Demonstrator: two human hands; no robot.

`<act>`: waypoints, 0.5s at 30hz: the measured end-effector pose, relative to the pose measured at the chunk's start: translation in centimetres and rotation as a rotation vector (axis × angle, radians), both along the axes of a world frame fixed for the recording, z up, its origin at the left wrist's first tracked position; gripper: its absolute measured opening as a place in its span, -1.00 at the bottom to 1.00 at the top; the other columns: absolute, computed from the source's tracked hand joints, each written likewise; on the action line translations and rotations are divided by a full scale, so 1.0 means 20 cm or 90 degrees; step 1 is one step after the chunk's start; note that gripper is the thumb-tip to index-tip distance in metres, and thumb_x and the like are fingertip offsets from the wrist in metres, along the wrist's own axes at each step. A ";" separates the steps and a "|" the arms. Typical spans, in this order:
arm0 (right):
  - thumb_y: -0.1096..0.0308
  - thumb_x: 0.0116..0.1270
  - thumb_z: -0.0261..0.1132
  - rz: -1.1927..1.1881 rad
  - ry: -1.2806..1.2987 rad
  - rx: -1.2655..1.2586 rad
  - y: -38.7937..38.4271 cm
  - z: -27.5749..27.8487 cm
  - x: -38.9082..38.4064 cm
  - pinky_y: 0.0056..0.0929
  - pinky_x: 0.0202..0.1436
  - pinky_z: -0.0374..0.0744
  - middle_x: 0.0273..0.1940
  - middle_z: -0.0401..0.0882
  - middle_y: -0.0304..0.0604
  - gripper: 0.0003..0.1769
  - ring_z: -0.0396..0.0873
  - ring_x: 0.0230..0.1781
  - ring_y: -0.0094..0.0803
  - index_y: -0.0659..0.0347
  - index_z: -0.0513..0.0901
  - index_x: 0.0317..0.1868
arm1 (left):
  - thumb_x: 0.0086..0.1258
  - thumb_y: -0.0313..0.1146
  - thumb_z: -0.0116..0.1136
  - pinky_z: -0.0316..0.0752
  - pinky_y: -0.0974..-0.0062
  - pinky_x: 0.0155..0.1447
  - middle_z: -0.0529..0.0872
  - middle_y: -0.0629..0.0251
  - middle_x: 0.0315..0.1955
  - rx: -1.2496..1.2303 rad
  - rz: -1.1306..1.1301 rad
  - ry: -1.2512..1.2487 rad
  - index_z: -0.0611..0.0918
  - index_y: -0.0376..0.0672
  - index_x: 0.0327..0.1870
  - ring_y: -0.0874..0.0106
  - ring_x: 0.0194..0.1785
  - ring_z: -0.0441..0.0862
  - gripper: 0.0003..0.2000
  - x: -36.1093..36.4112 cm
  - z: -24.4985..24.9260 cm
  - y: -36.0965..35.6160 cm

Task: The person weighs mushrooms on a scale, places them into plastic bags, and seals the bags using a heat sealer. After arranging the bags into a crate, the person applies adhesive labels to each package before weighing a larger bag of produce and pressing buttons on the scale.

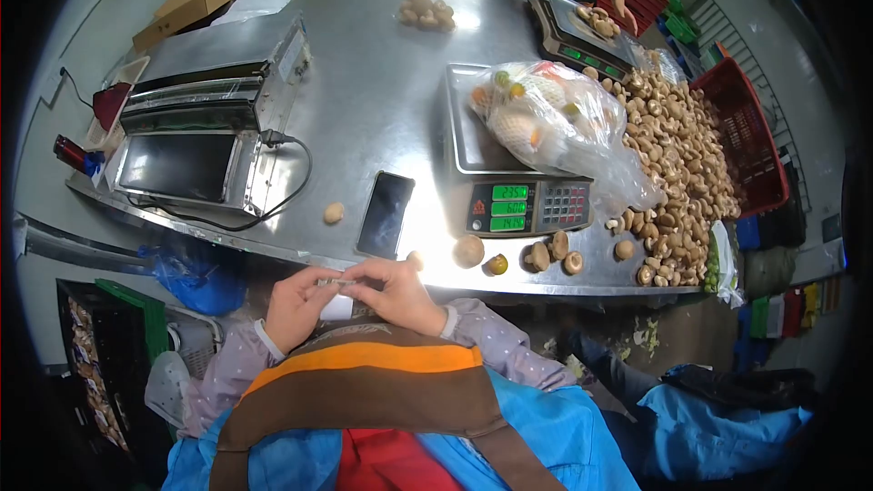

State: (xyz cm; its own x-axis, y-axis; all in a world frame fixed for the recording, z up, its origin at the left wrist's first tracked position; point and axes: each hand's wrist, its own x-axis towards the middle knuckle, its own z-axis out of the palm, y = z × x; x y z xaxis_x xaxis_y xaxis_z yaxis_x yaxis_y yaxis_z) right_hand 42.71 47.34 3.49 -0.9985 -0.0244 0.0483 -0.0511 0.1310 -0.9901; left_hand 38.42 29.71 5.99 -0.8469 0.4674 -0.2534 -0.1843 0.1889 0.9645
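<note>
Close to my body, at the table's front edge, my left hand and my right hand meet with fingertips pinched together. Between them is a thin, pale strip, too small to make out fully. A white piece of paper hangs just below it, between the two hands. Beyond my right hand, a dark phone lies on the steel table. A single mushroom sits left of the phone. Farther right, a digital scale with green displays carries a clear plastic bag of netted fruit.
A wrapping machine with a cable stands at left. Mushrooms are heaped at right before a red crate. Several mushrooms and a small green-orange fruit lie near the front edge. Across the table, another person's hands are beside a second scale.
</note>
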 end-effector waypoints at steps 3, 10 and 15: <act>0.47 0.16 0.37 0.004 0.004 -0.049 -0.07 -0.01 -0.02 -0.63 -0.37 0.50 -0.42 0.62 -0.21 -0.81 0.52 -0.44 -0.65 0.33 0.64 -0.21 | 0.33 -0.48 0.12 0.31 0.70 -0.40 0.59 0.47 -0.56 -0.056 -0.005 0.054 0.58 -0.30 -0.37 0.76 -0.43 0.40 -0.91 0.00 -0.05 -0.09; 0.48 0.15 0.37 0.092 -0.069 -0.124 -0.24 -0.07 -0.08 -0.65 -0.39 0.50 -0.48 0.60 -0.25 -0.78 0.50 -0.48 -0.68 0.30 0.62 -0.17 | 0.33 -0.44 0.14 0.30 0.71 -0.40 0.59 0.48 -0.58 -0.131 0.046 0.017 0.56 -0.26 -0.44 0.76 -0.47 0.41 -0.87 0.06 -0.06 -0.30; 0.47 0.15 0.36 0.071 -0.071 -0.092 -0.36 -0.05 -0.06 -0.64 -0.37 0.51 -0.50 0.59 -0.25 -0.80 0.51 -0.46 -0.68 0.30 0.63 -0.19 | 0.35 -0.45 0.13 0.31 0.71 -0.39 0.62 0.46 -0.57 -0.067 0.038 -0.020 0.56 -0.27 -0.41 0.76 -0.46 0.42 -0.88 0.04 -0.08 -0.41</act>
State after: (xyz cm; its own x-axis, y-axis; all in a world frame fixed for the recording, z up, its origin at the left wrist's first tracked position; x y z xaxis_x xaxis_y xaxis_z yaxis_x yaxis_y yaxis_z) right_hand 41.48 40.19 2.39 -0.9894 -0.1357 -0.0519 0.0541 -0.0127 -0.9985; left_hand 39.12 21.59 4.40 -0.8634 0.3860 -0.3250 -0.2277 0.2769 0.9335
